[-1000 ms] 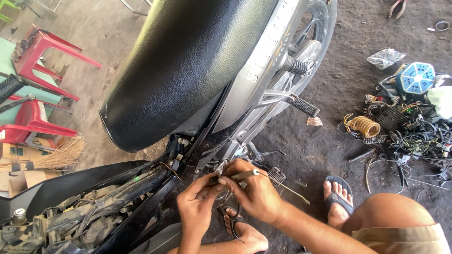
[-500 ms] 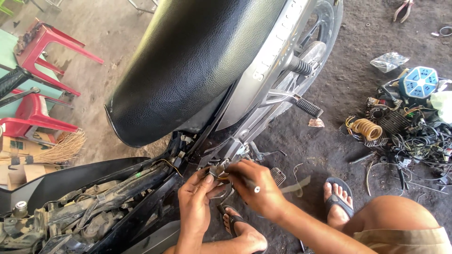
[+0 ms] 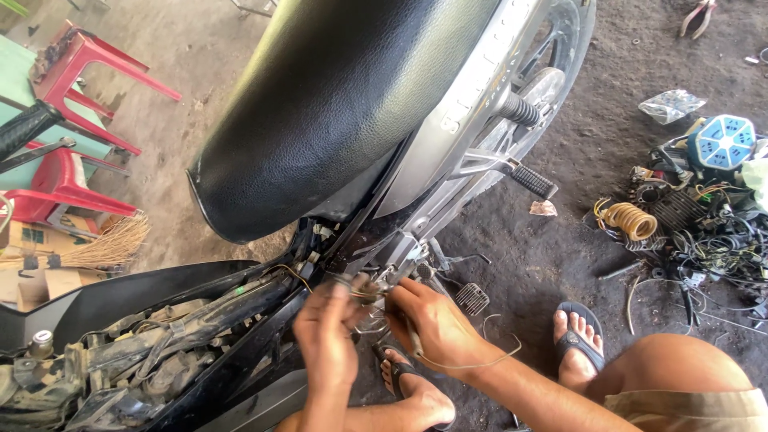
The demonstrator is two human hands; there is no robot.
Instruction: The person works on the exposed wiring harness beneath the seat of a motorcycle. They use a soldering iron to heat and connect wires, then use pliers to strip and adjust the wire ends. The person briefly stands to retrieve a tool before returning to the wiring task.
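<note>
Left hand (image 3: 326, 332): fingers pinched on small wire connector (image 3: 358, 286), just above and right of it. Right hand (image 3: 436, 320): closed on thin wire (image 3: 468, 366), touching connector from right. Both beneath raised motorcycle seat (image 3: 336, 104).

Just above the fingers (image 3: 340, 298) of the left hand (image 3: 326, 340), the seat (image 3: 336, 104) is black, grained vinyl with a soft sheen. The side panel (image 3: 472, 96) beside it looks like smooth grey plastic. The wires (image 3: 364, 292) at the fingertips are thin and plastic-coated. Below the right hand (image 3: 436, 324), the floor (image 3: 552, 256) is rough, matt and dusty. The footpeg (image 3: 532, 182) is ribbed black rubber.
</note>
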